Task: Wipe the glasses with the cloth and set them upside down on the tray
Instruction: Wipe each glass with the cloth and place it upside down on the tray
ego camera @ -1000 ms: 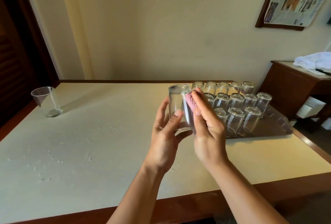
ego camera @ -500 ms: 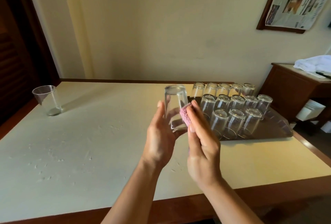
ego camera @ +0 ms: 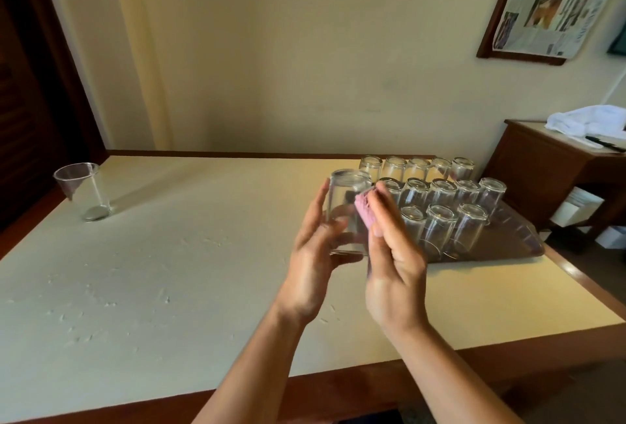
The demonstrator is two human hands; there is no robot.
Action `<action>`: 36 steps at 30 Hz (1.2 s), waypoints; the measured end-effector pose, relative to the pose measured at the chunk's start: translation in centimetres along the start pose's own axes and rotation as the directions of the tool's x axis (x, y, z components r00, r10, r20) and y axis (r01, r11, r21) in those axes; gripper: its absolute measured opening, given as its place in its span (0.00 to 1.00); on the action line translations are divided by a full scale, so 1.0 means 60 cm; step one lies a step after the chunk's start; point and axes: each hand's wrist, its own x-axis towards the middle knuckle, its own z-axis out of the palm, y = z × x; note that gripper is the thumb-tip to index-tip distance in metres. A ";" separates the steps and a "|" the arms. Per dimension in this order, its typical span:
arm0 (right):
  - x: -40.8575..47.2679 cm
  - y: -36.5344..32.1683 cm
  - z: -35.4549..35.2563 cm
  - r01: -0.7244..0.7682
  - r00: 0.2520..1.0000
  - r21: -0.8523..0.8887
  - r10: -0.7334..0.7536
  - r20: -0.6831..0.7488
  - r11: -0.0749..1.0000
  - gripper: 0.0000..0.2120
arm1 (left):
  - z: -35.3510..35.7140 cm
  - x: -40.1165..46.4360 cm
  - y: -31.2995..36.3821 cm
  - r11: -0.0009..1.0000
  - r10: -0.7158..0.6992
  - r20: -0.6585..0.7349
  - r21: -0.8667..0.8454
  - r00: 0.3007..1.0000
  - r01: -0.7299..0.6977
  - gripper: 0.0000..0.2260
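— Where is the glass being wiped?

— The glass is held upside down above the table, just left of the tray. The left hand wraps it from the left and below, fingers curled around its lower part.

— And the cloth?

— The pink cloth is pressed against the right side of the glass by the right hand, whose fingers lie flat and together over it. The hand is blurred, so how the thumb holds the cloth cannot be told.

— What sits on the tray?

— Upside-down glasses stand there in three rows, close beside one another; the front row has three.

— Anything else on the table?

— One upright glass stands well apart at the far left corner. Beyond the tray, a side cabinet carries a white cloth, and a framed newspaper hangs on the wall.
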 end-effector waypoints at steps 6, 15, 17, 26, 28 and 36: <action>0.008 0.001 0.004 0.002 0.999 0.007 -0.002 -0.032 1.000 0.20 | 0.013 0.005 0.004 0.995 0.094 -0.175 0.042 0.980 -0.088 0.33; 0.033 0.001 -0.014 0.039 0.997 -0.093 -0.045 -0.069 0.995 0.19 | 0.009 -0.007 -0.001 0.996 -0.050 0.003 -0.067 0.999 0.050 0.25; 0.017 -0.004 -0.009 0.008 0.999 -0.059 -0.010 -0.032 0.998 0.18 | 0.015 -0.004 0.000 0.999 0.015 -0.067 -0.035 0.998 -0.017 0.30; 0.020 0.006 -0.026 0.018 0.996 -0.125 -0.028 -0.083 0.992 0.19 | 0.011 -0.009 -0.013 0.993 -0.084 0.027 -0.083 0.996 0.086 0.28; 0.007 0.002 -0.019 0.007 0.998 -0.109 -0.014 -0.062 0.994 0.19 | 0.014 -0.004 -0.013 0.990 -0.048 -0.042 -0.135 0.998 0.042 0.32; 0.019 0.002 -0.019 0.015 0.996 -0.091 -0.023 -0.083 0.996 0.19 | 0.015 -0.009 -0.022 0.988 -0.125 0.017 -0.094 0.992 0.126 0.23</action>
